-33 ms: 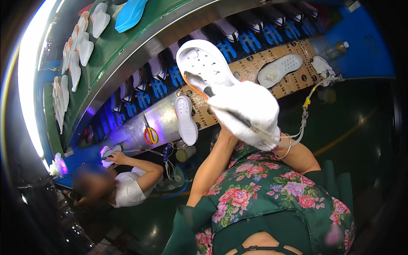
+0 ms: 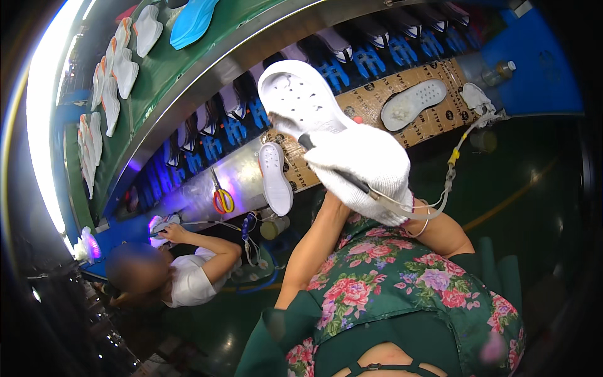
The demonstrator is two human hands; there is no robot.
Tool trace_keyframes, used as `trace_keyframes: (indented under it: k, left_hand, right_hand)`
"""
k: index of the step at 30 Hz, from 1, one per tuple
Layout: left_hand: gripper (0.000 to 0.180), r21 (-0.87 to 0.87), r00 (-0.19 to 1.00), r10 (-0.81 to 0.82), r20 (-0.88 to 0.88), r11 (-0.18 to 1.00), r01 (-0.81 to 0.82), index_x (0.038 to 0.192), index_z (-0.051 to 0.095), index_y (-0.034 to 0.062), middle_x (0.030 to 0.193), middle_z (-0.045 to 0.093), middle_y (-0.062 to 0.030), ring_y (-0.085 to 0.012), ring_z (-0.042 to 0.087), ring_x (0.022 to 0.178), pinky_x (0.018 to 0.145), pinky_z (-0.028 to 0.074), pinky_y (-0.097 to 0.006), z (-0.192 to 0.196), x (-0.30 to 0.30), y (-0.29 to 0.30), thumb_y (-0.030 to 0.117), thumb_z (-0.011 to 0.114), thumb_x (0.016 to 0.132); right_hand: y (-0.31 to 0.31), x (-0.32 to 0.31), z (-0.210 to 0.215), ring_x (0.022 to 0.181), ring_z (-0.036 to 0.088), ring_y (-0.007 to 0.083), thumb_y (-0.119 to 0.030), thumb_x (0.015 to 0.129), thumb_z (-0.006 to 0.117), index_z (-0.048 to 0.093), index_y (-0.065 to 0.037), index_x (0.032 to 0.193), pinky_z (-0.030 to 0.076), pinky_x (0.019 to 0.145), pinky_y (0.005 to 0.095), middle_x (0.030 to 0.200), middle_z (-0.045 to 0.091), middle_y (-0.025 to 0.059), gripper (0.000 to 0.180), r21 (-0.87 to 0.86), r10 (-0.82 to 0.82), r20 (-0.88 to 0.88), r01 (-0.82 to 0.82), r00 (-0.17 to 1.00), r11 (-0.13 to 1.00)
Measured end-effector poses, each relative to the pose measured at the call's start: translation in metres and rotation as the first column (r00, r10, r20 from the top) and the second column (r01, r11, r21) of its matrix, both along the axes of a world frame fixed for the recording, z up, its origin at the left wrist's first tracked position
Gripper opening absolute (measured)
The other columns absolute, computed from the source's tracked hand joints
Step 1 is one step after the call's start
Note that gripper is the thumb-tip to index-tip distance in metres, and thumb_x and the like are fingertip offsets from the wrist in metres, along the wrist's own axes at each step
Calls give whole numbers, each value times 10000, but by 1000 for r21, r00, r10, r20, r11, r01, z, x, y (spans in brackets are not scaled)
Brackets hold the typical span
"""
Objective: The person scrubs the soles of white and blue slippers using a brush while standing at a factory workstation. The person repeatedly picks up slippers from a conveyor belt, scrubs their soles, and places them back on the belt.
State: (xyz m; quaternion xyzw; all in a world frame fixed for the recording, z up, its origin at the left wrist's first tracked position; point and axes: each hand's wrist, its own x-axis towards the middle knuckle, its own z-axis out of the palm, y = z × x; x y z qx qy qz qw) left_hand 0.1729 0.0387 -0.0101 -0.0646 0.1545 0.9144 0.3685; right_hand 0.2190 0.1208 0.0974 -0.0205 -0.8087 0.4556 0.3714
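Observation:
A white shoe sole (image 2: 298, 94), perforated inside, is held up above the bench, its toe pointing to the upper left. My right hand (image 2: 370, 166), in a white knit glove, is closed round a dark-handled brush (image 2: 352, 181). The brush's bristles (image 2: 286, 124) lie along the sole's near-left edge. A clear tube (image 2: 433, 210) leads from the brush's back end past my wrist. My left hand is behind the glove and sole; only its bare forearm (image 2: 318, 242) shows, reaching up to the sole. Its fingers are hidden, but it appears to support the sole from below.
On the bench's cardboard (image 2: 361, 100) lies one sole (image 2: 414, 103); another sole (image 2: 276, 179) rests farther left, beside scissors (image 2: 222, 198). Shoe uppers (image 2: 333, 47) line the rack behind. A green shelf (image 2: 169, 75) carries more soles. A co-worker (image 2: 195, 276) sits at left.
The sole and my gloved right hand have shifted very slightly to the left, with a small change of tilt. The brush stays at the sole's edge.

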Motion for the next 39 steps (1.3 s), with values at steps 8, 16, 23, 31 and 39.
trace_keyframes:
  k: [8, 16, 23, 31, 39]
  left_hand:
    - [939, -5, 999, 24, -23, 1000, -24, 1599, 313, 204, 1493, 505, -179, -361, 506, 1365, 1133, 433, -565, 1, -7, 3, 790, 514, 893]
    - [912, 43, 999, 32, -43, 999, -30, 1600, 308, 202, 1471, 525, -202, -371, 523, 1346, 1117, 448, -567, 5, -22, -5, 783, 483, 919]
    - [1019, 234, 997, -56, 55, 971, 42, 1555, 345, 197, 1426, 551, -118, -506, 587, 1193, 997, 504, -673, 7, -31, -15, 874, 530, 816]
    - [1016, 302, 962, -227, -154, 916, 264, 1521, 429, 175, 1412, 565, -122, -474, 583, 1190, 942, 519, -662, 7, -41, -17, 869, 579, 794]
    - [1107, 327, 974, -211, -77, 918, 225, 1478, 499, 139, 1275, 595, -263, -516, 590, 1096, 859, 546, -640, 10, -51, -17, 951, 532, 727]
  right_hand:
    - [4, 3, -1, 1044, 711, 263, -77, 835, 777, 710, -32, 1188, 524, 1000, 380, 1146, 730, 122, 362, -105, 2, 32, 1, 999, 994]
    - [17, 7, 0, 1007, 730, 283, -73, 831, 762, 778, -31, 1078, 542, 962, 404, 1040, 766, 142, 251, -115, 111, -11, -112, 994, 987]
    - [7, 14, -33, 1024, 731, 262, -179, 867, 781, 782, -63, 1123, 554, 954, 392, 1109, 753, 125, 281, -418, 234, 33, -199, 972, 887]
    - [9, 22, -20, 1173, 663, 270, -121, 867, 780, 681, -106, 1264, 531, 976, 371, 1311, 652, 156, 409, -155, 325, 46, -314, 945, 937]
    - [-3, 23, -32, 993, 719, 271, -135, 833, 805, 765, -116, 1144, 556, 881, 383, 1128, 744, 90, 315, 67, 156, 12, -157, 988, 985]
